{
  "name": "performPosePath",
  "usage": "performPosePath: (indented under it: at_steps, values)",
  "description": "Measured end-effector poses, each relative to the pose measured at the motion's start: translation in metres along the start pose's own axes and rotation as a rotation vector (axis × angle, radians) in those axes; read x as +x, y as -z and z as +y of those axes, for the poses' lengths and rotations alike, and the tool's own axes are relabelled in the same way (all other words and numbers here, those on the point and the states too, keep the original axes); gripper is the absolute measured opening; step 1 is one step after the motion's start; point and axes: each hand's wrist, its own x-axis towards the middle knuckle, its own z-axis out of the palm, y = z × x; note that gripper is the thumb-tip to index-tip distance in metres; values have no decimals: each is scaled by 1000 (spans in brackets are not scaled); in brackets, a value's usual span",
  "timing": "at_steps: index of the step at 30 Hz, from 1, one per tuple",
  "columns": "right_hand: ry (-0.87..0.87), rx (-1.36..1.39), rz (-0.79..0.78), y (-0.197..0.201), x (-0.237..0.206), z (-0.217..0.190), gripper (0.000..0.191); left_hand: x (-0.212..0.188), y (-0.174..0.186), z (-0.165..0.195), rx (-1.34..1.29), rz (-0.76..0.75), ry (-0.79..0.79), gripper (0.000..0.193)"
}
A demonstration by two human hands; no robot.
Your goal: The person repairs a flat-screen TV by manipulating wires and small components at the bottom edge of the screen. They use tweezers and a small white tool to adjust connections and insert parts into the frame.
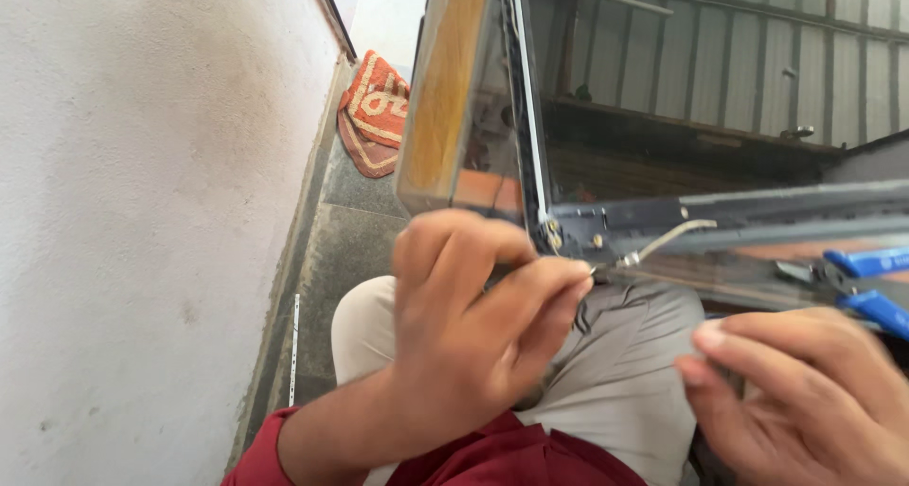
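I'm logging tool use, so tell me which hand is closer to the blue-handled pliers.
Right. The right hand lies just below the blue-handled pliers, fingers almost touching them. The left hand is farther off, pinching the grey cable at the frame corner.

The right hand [805, 401] is motion-blurred and cut off by the bottom and right edges. The blue-handled pliers [866, 282] run off the right edge, so only part shows. The left hand [473, 325] covers whatever its fingertips pinch near the thin cable [668, 238].

mat [374, 112]: orange, cream pattern | tool handles [876, 282]: blue | trousers [615, 372]: grey-beige | sleeve [275, 453]: dark red | wall [142, 211]: white
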Motion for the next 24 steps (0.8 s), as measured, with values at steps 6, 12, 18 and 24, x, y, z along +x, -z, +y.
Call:
performPosePath:
  at_steps: [6, 12, 18, 24]
  values:
    - [326, -350, -82, -22, 61, 25, 20, 36, -17, -25, -15, -79, 128, 18]
    - [7, -264, -236, -33, 58, 39, 19, 40, -32, -48, 13, -46, 151, 20]
    - [-133, -273, -206, -37, 21, 62, 16, 47, -49, -53, 95, -15, 218, 17]
    - [-23, -190, -473, -16, 32, 66, 20, 52, -51, -52, 154, -96, 271, 18]
